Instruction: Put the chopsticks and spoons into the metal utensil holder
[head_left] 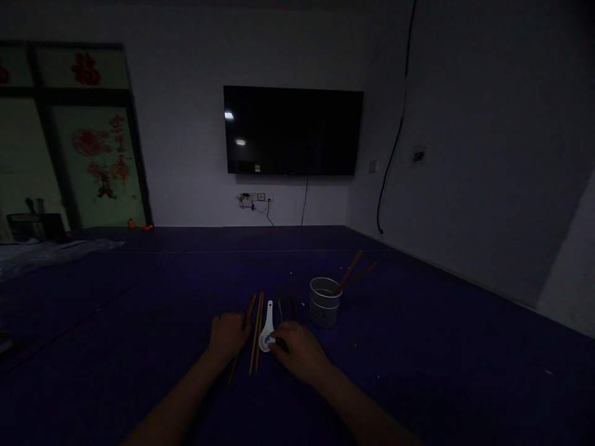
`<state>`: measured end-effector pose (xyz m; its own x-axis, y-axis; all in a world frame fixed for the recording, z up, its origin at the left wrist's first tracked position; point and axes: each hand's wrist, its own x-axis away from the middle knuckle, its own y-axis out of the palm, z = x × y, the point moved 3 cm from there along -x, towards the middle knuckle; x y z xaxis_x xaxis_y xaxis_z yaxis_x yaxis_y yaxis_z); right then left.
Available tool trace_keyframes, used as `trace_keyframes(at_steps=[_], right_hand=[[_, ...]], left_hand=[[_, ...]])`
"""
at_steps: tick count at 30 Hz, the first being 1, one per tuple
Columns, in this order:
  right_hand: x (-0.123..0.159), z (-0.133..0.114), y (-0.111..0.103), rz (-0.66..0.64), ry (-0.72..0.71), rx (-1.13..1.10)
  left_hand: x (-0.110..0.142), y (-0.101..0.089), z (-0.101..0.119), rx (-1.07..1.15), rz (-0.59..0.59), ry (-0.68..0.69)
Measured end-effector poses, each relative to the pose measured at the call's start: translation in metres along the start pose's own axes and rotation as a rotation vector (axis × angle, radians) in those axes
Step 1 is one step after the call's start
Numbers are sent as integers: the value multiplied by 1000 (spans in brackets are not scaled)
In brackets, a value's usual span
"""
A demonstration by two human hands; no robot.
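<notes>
Wooden chopsticks [250,305] lie under my left hand [230,336], whose fingers are closed round them. Beside that hand, a loose pair of chopsticks [256,347] rests on the dark blue surface. To their right is a white spoon [269,323] with a small blue pattern in its bowl. My right hand [297,348] bends over the right side of the spoon bowl, thumb and fingers curled about a dark slender utensil [280,306], mostly covered. Another thin dark utensil [292,306] shows just above the knuckles; its kind is too dim to tell.
A round perforated metal holder [324,310] stands right of my right hand, with two wooden chopsticks [349,272] leaning out. Small white scraps dot the purple-blue surface [418,371]. Clear plastic sheeting [60,251] lies far left. A television [292,131] hangs on the back wall.
</notes>
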<state>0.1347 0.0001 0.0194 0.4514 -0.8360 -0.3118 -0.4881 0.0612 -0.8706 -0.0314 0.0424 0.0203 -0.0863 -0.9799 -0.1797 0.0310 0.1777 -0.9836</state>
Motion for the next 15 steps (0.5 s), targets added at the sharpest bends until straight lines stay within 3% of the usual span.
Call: trace_keyframes(at_steps=[15], right_hand=[[-1, 0, 2, -27, 15, 11]], left_hand=[[0, 0, -1, -4, -10, 14]])
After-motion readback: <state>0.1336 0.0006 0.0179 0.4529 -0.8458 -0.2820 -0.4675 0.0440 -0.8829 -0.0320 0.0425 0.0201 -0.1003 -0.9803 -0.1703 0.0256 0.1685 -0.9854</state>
